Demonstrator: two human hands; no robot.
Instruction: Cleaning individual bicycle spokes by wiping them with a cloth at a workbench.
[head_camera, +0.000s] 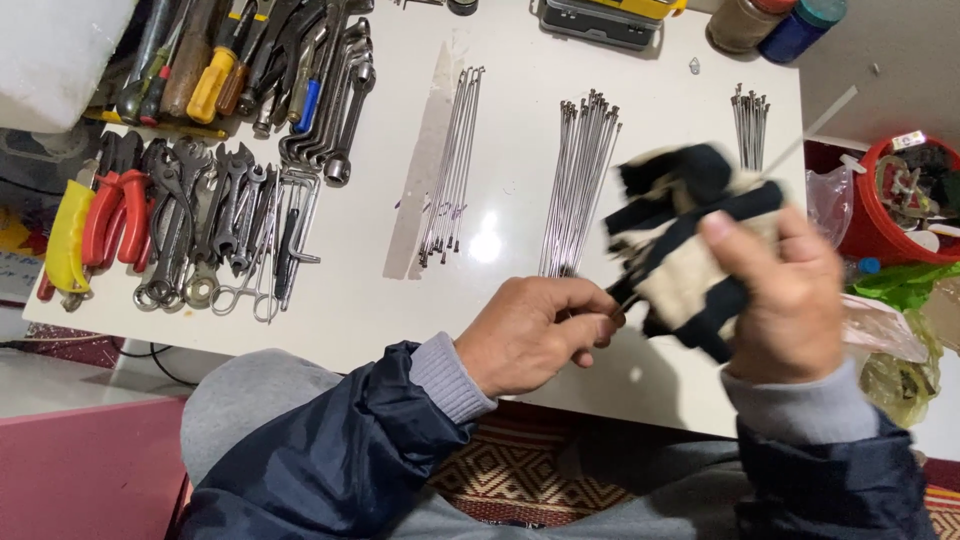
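Head view: red bucket (868, 222) w/ metal parts (905, 185).

On the table (400, 310): wrenches and pliers (190, 225) far left, three spoke bundles (580, 185) spread rightward, jars (775, 25) behind; bucket (900, 200) off the right edge.

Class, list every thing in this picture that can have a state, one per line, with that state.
left hand: closed, pinching one end of a thin spoke
right hand: closed around the cloth
cloth: black and cream, bunched around the spoke
spoke: held, far end sticking out past the cloth
spoke bundles: lying in rows on the white table
pliers: shut, lying flat
red bucket: open, filled with parts
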